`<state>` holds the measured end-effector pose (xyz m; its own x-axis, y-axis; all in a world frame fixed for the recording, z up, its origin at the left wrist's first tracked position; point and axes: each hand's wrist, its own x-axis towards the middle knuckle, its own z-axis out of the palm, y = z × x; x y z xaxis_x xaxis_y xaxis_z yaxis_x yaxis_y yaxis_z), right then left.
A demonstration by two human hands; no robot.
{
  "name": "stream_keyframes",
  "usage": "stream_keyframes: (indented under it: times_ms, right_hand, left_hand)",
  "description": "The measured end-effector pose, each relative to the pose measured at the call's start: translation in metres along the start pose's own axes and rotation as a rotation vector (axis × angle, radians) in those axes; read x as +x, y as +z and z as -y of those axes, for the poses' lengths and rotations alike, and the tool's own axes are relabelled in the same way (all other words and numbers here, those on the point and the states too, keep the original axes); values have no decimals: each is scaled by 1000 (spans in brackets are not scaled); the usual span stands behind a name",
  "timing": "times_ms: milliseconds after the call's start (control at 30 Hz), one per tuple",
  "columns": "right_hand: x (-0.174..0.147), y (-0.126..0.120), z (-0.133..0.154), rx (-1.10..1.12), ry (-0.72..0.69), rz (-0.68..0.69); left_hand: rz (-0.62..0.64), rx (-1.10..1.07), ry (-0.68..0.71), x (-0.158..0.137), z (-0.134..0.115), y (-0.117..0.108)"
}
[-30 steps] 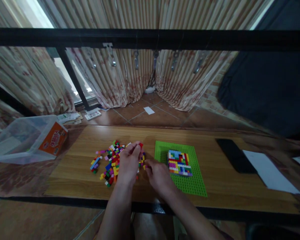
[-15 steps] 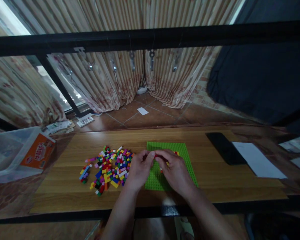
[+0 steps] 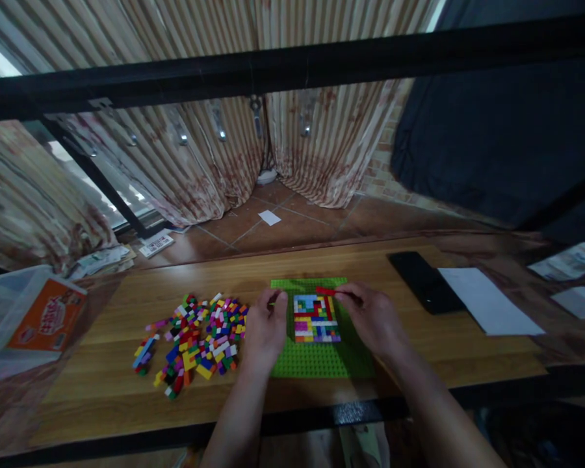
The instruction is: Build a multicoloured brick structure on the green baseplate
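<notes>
Logged from my remote station: right hand (image 3: 374, 318) pinching a long red brick (image 3: 324, 291) by one end, near the multicoloured brick block (image 3: 316, 320) on the green baseplate (image 3: 322, 365), left hand (image 3: 267, 328) loosely curled alongside (contents: I cannot tell); I judge a light, level grip best.

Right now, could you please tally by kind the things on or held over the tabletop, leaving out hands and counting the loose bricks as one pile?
Green board: 1
Brick build on it: 1
Loose brick pile: 1
Red piece in the right hand: 1
Flat black object: 1
White sheet: 1
Total: 6
</notes>
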<state>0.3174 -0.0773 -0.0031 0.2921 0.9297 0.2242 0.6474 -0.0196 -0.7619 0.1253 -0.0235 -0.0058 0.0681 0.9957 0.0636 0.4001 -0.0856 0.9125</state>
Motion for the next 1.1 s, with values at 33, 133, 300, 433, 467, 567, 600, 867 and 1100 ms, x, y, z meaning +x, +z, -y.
stream_keyframes:
  times_ms: [33, 133, 300, 433, 467, 567, 600, 867, 1100]
  right_hand:
    - [2, -1, -4, -15, 16, -1]
    - [5, -1, -13, -58, 15, 46]
    - [7, 0, -17, -54, -39, 80]
    - [8, -1, -16, -74, -75, 94]
    - [8, -1, -16, -77, -76, 101]
    - [8, -3, -14, -75, -53, 107]
    - [7, -4, -13, -68, -48, 105]
    - [2, 2, 0, 59, -176, 123]
    - [4, 16, 3, 47, -210, 101]
  left_hand:
    - [-15, -6, -14, 1, 0, 1]
    - [15, -47, -54, 1, -1, 6]
    - [117, -28, -5, -3, -2, 16]
    - [133, 36, 84, -3, -3, 19]
    - [138, 52, 85, -4, -3, 19]
    - [156, 82, 34, -6, -6, 17]
    - [161, 85, 10, -6, -7, 17]
    - [152, 5, -24, -9, -6, 18]
    - [159, 12, -13, -10, -7, 16]
